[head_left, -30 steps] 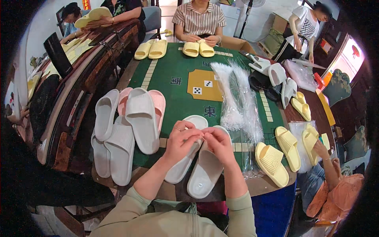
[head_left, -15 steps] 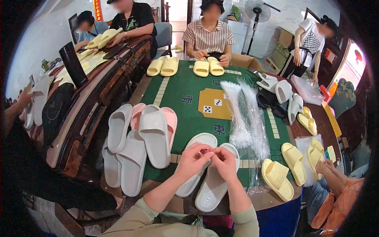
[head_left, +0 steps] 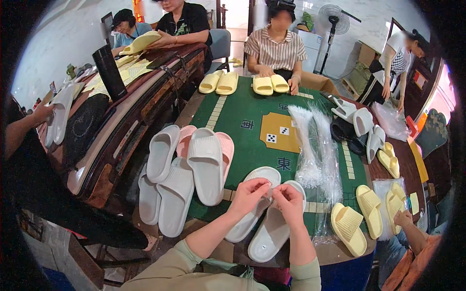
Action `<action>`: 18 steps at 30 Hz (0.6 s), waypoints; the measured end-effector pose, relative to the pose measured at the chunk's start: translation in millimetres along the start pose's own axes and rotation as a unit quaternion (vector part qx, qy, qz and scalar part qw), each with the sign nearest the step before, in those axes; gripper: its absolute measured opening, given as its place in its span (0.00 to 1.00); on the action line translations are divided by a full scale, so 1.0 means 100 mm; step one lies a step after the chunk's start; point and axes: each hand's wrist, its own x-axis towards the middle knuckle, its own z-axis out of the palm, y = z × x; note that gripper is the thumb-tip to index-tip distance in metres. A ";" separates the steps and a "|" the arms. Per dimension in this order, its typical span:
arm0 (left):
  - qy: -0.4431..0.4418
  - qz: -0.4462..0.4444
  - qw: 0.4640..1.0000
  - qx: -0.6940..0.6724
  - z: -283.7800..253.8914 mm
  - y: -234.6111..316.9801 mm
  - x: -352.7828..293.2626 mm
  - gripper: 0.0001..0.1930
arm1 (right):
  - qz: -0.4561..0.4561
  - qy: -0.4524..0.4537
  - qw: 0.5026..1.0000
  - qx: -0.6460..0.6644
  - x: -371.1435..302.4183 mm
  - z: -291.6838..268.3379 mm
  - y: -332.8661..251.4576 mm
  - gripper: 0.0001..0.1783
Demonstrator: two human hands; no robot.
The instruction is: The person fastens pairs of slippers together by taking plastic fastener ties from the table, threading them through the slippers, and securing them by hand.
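A pair of light grey ribbed slide slippers stands at the table's near edge, the left slipper beside the right slipper. Above their straps, my left hand is closed in a pinch, thumb against forefinger. My right hand pinches likewise, a small gap away from the left. Whatever lies between the fingertips is too fine to make out. Just beyond my right hand, bundles of thin clear plastic strands with white ends lie across the green mat.
Stacked grey slippers and pink slippers stand at left. Yellow slippers sit at right, near a co-worker's hand. Opposite, another person touches a yellow pair. A black bottle stands on the left table.
My hands have drawn slightly apart, having been together at the fingertips. The whole view has shifted, so things sit farther right. The person opposite has moved their hands over the yellow pair.
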 end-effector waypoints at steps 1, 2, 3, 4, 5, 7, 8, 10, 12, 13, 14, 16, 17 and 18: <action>-0.006 0.002 1.000 0.008 0.00 0.01 0.01 0.09 | 0.000 -0.001 1.000 0.002 0.01 -0.02 0.03 0.03; -0.005 0.005 0.999 0.036 0.01 0.03 0.01 0.08 | -0.004 -0.003 1.000 0.005 0.03 -0.04 0.09 0.03; -0.004 0.008 0.999 0.033 -0.02 0.02 0.01 0.08 | -0.009 -0.005 1.000 0.000 0.03 -0.02 0.10 0.03; -0.010 0.021 0.999 0.029 -0.07 -0.02 0.02 0.07 | -0.011 -0.006 1.000 -0.004 0.02 0.01 0.08 0.03; -0.016 0.034 0.999 0.025 -0.11 -0.04 0.01 0.06 | -0.004 -0.009 1.000 -0.015 0.00 0.04 0.05 0.03; -0.020 0.036 0.999 0.032 -0.10 -0.10 0.02 0.06 | -0.014 -0.010 0.999 -0.029 0.00 0.01 0.08 0.03; -0.021 0.033 0.999 0.032 -0.09 -0.13 0.04 0.06 | -0.018 -0.010 0.999 -0.029 0.01 -0.02 0.08 0.03; -0.022 0.036 0.999 0.031 -0.08 -0.12 0.02 0.05 | -0.001 -0.011 1.000 -0.022 0.00 -0.03 0.11 0.02; -0.042 0.030 0.998 0.026 -0.08 -0.12 0.02 0.05 | 0.009 -0.014 1.000 -0.012 0.00 -0.02 0.06 0.02; -0.044 0.014 0.998 0.035 -0.07 -0.08 0.01 0.05 | 0.010 -0.012 1.000 -0.007 0.00 -0.01 0.05 0.02; -0.044 0.012 0.998 0.034 -0.07 -0.08 0.01 0.05 | 0.012 -0.011 1.000 -0.002 -0.01 -0.01 0.05 0.02; -0.042 0.021 0.998 0.036 -0.07 -0.06 0.02 0.06 | 0.004 -0.019 1.000 -0.012 0.02 -0.01 0.06 0.02; -0.041 0.030 0.998 0.039 -0.06 -0.05 0.01 0.06 | 0.003 -0.016 1.000 -0.013 0.01 0.01 0.05 0.02; -0.040 0.029 0.998 0.039 -0.06 -0.05 0.00 0.06 | 0.002 -0.014 1.000 -0.013 0.01 0.03 0.04 0.02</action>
